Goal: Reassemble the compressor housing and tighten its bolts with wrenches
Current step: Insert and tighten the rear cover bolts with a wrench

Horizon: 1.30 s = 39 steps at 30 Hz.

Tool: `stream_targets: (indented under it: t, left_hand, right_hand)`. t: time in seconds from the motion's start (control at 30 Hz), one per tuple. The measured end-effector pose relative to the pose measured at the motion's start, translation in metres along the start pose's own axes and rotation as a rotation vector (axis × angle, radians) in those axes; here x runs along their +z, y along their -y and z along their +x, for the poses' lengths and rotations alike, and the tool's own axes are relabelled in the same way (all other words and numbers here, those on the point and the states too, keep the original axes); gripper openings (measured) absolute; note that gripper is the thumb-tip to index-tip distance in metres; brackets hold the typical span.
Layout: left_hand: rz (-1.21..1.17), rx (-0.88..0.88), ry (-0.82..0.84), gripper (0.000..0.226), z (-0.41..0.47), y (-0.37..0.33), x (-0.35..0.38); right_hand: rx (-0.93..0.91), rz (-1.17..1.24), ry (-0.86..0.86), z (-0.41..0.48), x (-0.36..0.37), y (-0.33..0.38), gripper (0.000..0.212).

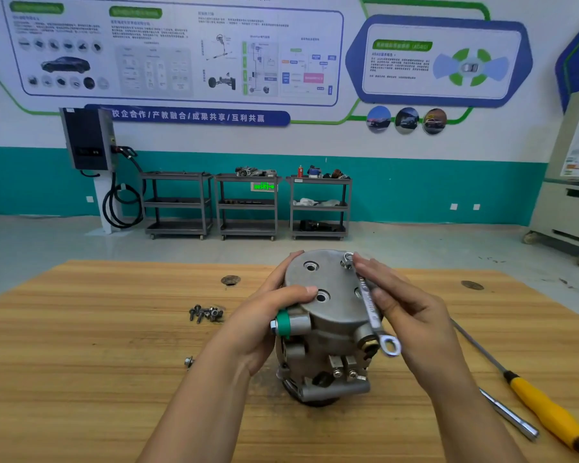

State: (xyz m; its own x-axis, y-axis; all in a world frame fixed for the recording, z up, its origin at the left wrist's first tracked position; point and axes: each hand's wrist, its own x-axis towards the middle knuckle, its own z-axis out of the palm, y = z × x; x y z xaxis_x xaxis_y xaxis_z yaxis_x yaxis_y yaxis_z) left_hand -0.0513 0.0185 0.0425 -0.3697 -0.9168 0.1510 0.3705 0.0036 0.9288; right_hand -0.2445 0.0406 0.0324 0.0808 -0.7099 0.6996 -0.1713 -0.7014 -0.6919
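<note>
Compressor housing [328,315] stands upright on wooden table [81,362], long axis vertical, flat round end cover facing up. Wrench [368,302] lies across the cover. Its far ring end is on bolt [347,260] at the far-right rim, and its near end overhangs the front. Left hand [271,315] grips the housing's left side, thumb on the cover. Right hand [411,312] pinches the wrench shank, fingers extended along it. Loose bolts [206,314] lie left of the housing, yellow-handled screwdriver [549,412] to its right.
</note>
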Motion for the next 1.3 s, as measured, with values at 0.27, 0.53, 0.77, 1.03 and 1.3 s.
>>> stream_targets:
  t: [0.27,0.53,0.77,1.03,1.3]
  left_hand:
    - [0.035,0.019,-0.015,0.063,-0.002,0.002,0.003]
    - [0.04,0.034,0.0,0.065,-0.004,0.0,0.006]
    - [0.017,0.017,-0.027,0.066,-0.003,0.001,0.006]
    - [0.017,0.013,-0.034,0.07,-0.004,0.0,0.005]
    - [0.019,0.017,-0.028,0.07,-0.004,0.002,-0.003]
  right_hand:
    - [0.01,-0.474,-0.04,0.042,0.026,0.028,0.016]
    - [0.288,-0.463,0.014,0.075,0.021,0.019,0.022]
    - [0.613,0.327,-0.174,0.069,0.007,0.0,0.008]
    - [0.247,0.652,-0.237,0.022,0.014,-0.021,0.016]
    - [0.043,-0.029,0.093,0.005,-0.01,-0.004,0.035]
